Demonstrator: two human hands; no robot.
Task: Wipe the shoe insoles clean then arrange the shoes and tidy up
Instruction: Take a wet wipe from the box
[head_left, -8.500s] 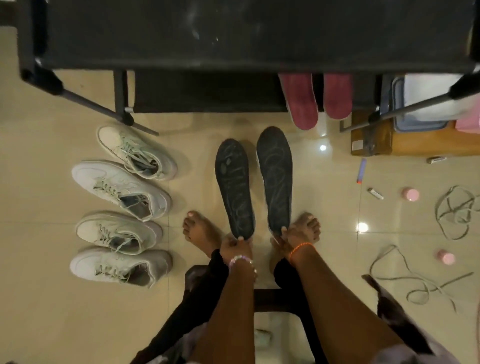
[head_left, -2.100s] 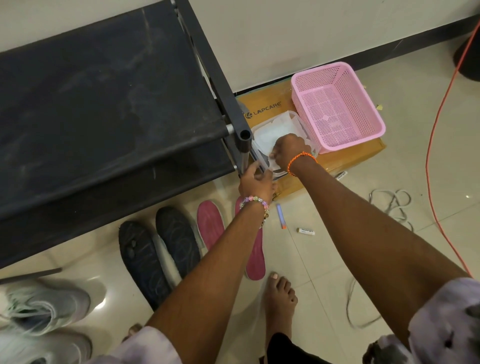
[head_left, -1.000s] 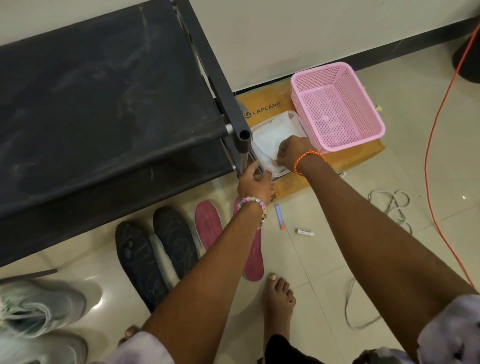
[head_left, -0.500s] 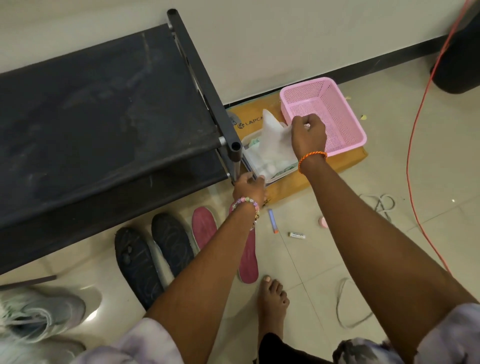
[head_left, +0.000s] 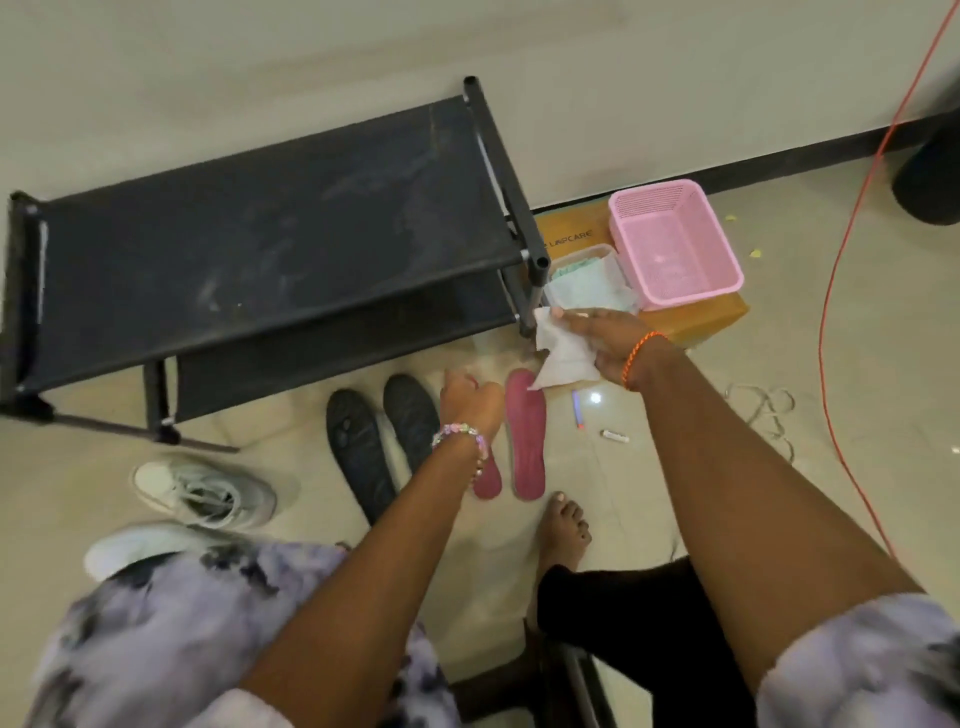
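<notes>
Wipe (head_left: 563, 348) lifted from tub — pinched in right fingers (head_left: 576, 325), left hand (head_left: 470, 400) loosely curled, empty — half-hiding pink insole (head_left: 488, 480)

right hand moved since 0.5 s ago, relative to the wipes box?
Yes. The right hand, shut on a white wipe, has come off the wipes box beside the pink basket and toward the person, now above the toe of a red insole.

We see two dark insoles (head_left: 382, 447) lying flat, side by side, mid-floor. At their three o'clock lie two maroon insoles (head_left: 525, 435), toes toward twelve. A crumpled white wipe (head_left: 558, 349) is held above them. Pale sneakers (head_left: 205, 493) sit at eight o'clock.
</notes>
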